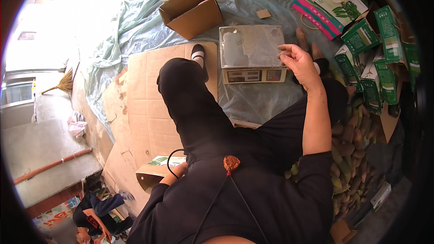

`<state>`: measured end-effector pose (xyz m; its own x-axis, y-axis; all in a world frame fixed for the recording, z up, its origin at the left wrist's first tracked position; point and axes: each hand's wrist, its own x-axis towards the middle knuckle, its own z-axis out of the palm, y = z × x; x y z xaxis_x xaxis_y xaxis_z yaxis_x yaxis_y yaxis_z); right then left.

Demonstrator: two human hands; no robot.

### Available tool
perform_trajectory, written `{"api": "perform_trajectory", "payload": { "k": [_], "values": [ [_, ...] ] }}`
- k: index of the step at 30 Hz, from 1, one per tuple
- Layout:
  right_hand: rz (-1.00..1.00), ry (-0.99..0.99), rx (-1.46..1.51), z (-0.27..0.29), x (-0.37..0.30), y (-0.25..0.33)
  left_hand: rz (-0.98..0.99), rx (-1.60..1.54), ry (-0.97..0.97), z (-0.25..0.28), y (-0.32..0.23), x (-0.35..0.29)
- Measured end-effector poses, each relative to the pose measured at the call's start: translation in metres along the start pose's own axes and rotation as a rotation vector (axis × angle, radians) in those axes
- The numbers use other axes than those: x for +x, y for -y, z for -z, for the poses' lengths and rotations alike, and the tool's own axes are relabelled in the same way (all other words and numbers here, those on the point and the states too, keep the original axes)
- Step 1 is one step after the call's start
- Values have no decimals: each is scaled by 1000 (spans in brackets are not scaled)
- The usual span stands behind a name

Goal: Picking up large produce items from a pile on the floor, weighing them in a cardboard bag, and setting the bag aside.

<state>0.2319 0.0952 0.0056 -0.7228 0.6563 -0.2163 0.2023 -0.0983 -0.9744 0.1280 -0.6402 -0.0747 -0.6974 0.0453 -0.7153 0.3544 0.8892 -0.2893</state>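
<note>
Your right hand (300,65) is at the right edge of a silver-topped weighing scale (253,47), which sits in the far centre between your knees. Its fingers are loosely bent and parted; whether they touch the scale's plate, you cannot tell from this view. Your left hand (180,171), at near left, is mostly hidden by your body, beside a pale printed box (151,171) and a black cord loop (169,159); its grip cannot be told. Flattened cardboard (147,81) lies left of your leg. An open brown carton (194,16) stands far left of the scale. To your right, green boxes (362,36) cluster beyond a heap of long produce (347,165).
</note>
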Motion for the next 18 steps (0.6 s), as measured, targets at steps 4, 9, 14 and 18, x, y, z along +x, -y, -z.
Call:
{"api": "perform_trajectory", "payload": {
  "k": [4,9,14,18],
  "values": [
    [-12,5,14,-2,4,-3,52,-88,-51,-10,22,-22],
    [25,-26,-6,7,2,-10,66,-181,-117,-11,43,-31],
    [184,-100,-260,-7,9,-20,-169,-238,-164,35,-13,61],
    [194,-57,-190,-10,17,-29,-409,-265,-180,91,-89,148]
  ]
}}
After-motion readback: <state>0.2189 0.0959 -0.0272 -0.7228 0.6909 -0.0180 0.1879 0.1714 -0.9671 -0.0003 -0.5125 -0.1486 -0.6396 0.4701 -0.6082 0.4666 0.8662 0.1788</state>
